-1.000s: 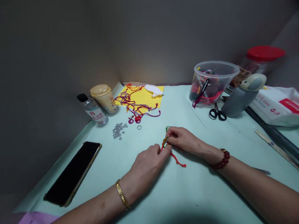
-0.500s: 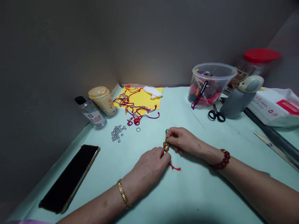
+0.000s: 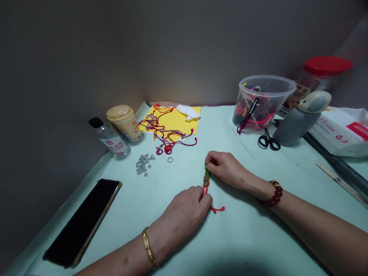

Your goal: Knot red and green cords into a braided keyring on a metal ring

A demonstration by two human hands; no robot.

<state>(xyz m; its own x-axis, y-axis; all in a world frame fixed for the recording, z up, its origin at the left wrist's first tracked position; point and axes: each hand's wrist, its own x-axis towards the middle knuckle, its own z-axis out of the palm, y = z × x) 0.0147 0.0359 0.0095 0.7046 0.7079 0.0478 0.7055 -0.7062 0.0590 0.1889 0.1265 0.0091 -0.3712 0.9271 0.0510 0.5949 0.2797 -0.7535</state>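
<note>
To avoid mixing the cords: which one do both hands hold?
The red-and-green cord, between left hand and right hand; the purplish cords lie on and beside the yellow paper.

Slender red-green cord [image 3: 206, 179], mostly straight

Centre: bare left hand [image 3: 183, 211], one; bare right hand [image 3: 227, 169], one; red-and-green knotted cord [image 3: 206, 179], one. Left: black rectangular phone [image 3: 84, 221], one; clear black-capped bottle [image 3: 113, 142], one; beige lidded cup [image 3: 126, 123], one; small silver-coloured pieces [image 3: 142, 161], too small to count exactly. Upper right: clear plastic tub [image 3: 267, 93], one; red-lidded clear jar [image 3: 327, 67], one; black-handled scissors [image 3: 269, 140], one pair.
</note>
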